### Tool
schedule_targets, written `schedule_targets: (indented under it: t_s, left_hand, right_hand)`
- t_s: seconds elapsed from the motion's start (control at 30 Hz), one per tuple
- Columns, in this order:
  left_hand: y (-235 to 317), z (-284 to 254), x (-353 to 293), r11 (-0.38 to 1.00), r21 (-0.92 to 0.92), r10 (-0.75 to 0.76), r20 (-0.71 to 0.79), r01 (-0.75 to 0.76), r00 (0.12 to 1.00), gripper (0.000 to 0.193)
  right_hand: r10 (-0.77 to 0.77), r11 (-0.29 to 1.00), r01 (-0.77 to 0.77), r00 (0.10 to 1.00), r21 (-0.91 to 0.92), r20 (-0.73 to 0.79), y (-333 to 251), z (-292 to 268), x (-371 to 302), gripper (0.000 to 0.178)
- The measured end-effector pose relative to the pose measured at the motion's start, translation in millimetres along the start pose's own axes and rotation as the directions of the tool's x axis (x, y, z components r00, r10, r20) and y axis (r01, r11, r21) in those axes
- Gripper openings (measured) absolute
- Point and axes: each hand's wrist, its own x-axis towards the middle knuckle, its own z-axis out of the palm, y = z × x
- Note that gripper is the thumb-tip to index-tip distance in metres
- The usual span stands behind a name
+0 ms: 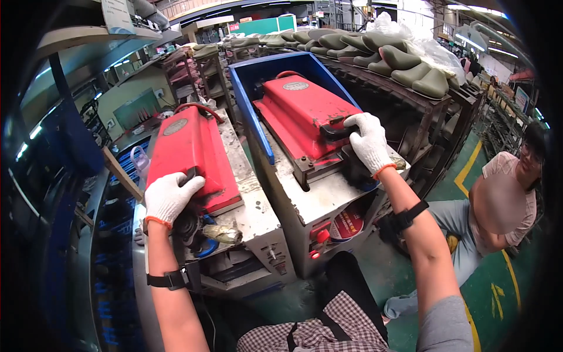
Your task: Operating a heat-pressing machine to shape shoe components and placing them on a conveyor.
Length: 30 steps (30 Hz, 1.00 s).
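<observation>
Two red metal machine covers stand side by side on worn white machine tops, both closed down. My left hand [167, 200], in a white knit glove with an orange cuff, grips the black handle [191, 173] at the near end of the left red cover [196, 141]. My right hand [369, 144], gloved alike, has its fingers wrapped round the black handle [334, 134] of the right red cover [308, 105]. A blue metal guard [253, 120] surrounds the far and side edges of the right cover. Below my left hand, a wrapped, yellowish-brown grip [223, 233] sticks out beside a blue part.
On the right machine's front are a red knob [322, 236] and a lit red lamp [315, 255]. Olive-green clog-shaped shoes [431, 83] line a rack behind it, with clear plastic bags [387, 26]. A person [516, 176] sits at the right, near yellow floor lines [469, 167].
</observation>
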Motion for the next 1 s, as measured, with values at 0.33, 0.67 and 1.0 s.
schedule_targets:
  t_s: [0.33, 0.67, 1.0]
  left_hand:
    - [-2, 3, 12, 0.999, -0.008, -0.048, 0.176, 0.05, 0.983, 0.06]
    - [-2, -1, 9, 0.994, 0.085, -0.087, 0.142, 0.075, 0.986, 0.062]
    - [-7, 6, 9, 0.999, -0.036, -0.023, 0.116, 0.028, 0.993, 0.061]
  right_hand:
    - [-0.577, 0.816, 0.403, 0.593, 0.414, 0.562, -253, -98, 0, 0.017]
    - [-0.645, 0.763, 0.407, 0.531, 0.502, 0.549, -322, -123, 2, 0.015]
    - [-0.781, 0.624, 0.451, 0.335, 0.639, 0.526, -348, -98, 14, 0.014]
